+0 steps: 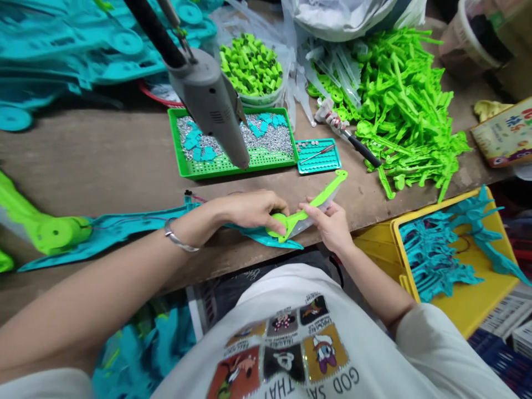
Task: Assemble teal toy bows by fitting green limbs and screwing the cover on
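Observation:
A bright green plastic arm-shaped part with a round end lies over the tip of a long teal plastic piece at the bench's front edge. My left hand grips the round end with bent fingers, some of them hidden. My right hand is closed on the middle of the green part's arm, where a whitish translucent strip runs along underneath. Further left, the same teal piece or another like it carries thin wires. A green part with a round hub sits beside it.
An electric screwdriver hangs above a green tray of screws and small teal pieces. Beyond are a tub of green caps, a teal tray and a heap of green parts. A yellow bin stands right.

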Available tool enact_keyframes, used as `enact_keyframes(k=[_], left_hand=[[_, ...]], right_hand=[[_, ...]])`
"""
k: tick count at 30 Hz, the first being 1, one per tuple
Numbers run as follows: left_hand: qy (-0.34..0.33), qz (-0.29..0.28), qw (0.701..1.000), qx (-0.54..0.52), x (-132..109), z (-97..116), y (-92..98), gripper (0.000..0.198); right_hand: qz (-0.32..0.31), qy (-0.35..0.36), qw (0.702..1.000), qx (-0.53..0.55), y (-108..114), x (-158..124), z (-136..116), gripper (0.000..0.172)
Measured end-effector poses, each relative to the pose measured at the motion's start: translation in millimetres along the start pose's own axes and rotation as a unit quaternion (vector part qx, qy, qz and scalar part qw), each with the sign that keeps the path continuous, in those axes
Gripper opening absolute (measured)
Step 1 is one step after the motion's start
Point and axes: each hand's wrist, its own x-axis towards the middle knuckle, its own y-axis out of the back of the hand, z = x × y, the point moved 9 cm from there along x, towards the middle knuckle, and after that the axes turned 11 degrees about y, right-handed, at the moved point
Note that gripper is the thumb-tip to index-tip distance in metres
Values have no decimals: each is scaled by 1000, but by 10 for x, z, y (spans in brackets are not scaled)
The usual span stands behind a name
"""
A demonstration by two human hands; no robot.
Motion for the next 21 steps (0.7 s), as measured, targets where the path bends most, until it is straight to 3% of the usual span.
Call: enact_keyframes(k=[5, 10, 13, 17, 21], left_hand=[[-26, 23, 999, -13, 42, -32, 57, 52], [-8, -1, 999, -48, 49, -191, 114, 59], [-20, -18, 998, -50, -6, -241, 101, 51], [-42, 33, 997, -62, -58, -251, 119, 41], [-39, 56, 997, -35, -44, -301, 100, 38]], right_hand=[[-72, -67, 995, -11, -284, -221, 300, 49], [-54, -62, 997, -10, -305, -241, 374, 52], [-63, -51, 996, -23, -296, -230, 356, 56], [-29, -41, 998, -39, -268, -228, 360, 56], [-49, -50, 996, -55, -329, -208, 377, 50]])
